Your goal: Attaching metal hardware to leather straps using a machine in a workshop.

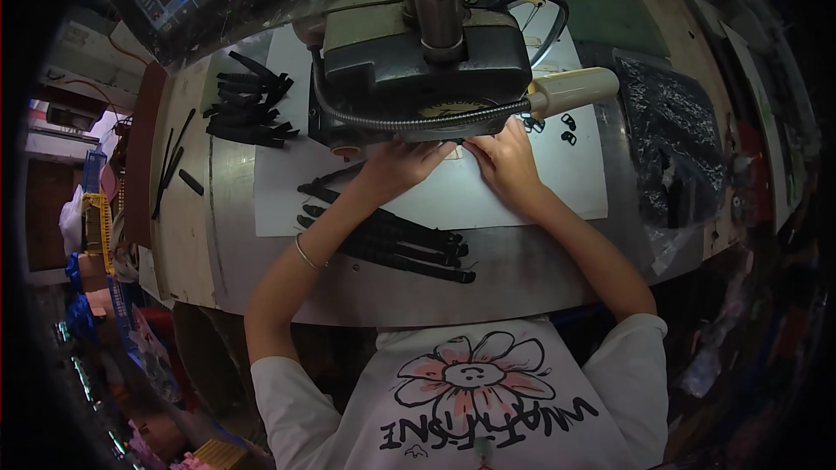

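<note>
My left hand [402, 169] and my right hand [507, 163] meet under the front of a dark sewing machine head [422, 78]. The left fingers are closed on a black fabric strap [326, 183], whose length trails out to the left beneath my wrist. Close by, my right hand has its fingertips pinched together at a small dark bit; the machine head and the fingers hide most of it. Below my left forearm lies a bundle of black straps [401, 248]. Several small black buckles [569, 129] rest on the white sheet [566, 191] to the right of my right hand.
A pile of black strap pieces [248, 104] lies left of the machine. A cream handle [575, 91] and a flexible metal conduit [418, 124] are attached around its head. A clear plastic bag of dark items [670, 139] lies at the right. A screen [200, 0] stands far left.
</note>
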Tool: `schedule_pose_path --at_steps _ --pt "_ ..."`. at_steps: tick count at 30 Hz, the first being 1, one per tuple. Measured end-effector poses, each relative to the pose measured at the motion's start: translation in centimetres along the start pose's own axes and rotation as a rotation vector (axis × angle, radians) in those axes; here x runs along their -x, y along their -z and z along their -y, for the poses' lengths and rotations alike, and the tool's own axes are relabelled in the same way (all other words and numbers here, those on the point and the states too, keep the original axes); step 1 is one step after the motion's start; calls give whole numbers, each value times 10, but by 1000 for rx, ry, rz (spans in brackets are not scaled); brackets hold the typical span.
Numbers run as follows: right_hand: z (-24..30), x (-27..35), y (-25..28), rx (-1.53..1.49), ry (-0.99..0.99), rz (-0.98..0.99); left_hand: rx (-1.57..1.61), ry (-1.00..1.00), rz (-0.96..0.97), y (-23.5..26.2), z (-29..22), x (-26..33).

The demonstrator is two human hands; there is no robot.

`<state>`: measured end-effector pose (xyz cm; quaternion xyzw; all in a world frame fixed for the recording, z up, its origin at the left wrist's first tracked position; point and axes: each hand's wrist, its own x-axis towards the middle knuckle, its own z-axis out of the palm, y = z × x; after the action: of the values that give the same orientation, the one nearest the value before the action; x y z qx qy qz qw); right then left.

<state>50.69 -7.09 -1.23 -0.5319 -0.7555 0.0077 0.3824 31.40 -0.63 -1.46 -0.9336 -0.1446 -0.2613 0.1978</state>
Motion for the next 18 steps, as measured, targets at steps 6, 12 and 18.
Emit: schedule_pose_path --at_steps 6,12,18 --pt "7 0 0 29 -60 -36 110 -3 114 3 4 2" --pt "7 -2 -3 30 -57 -37 173 -95 106 9 7 4" --pt "6 -1 -2 7 -50 -38 114 -21 162 7 -8 6"
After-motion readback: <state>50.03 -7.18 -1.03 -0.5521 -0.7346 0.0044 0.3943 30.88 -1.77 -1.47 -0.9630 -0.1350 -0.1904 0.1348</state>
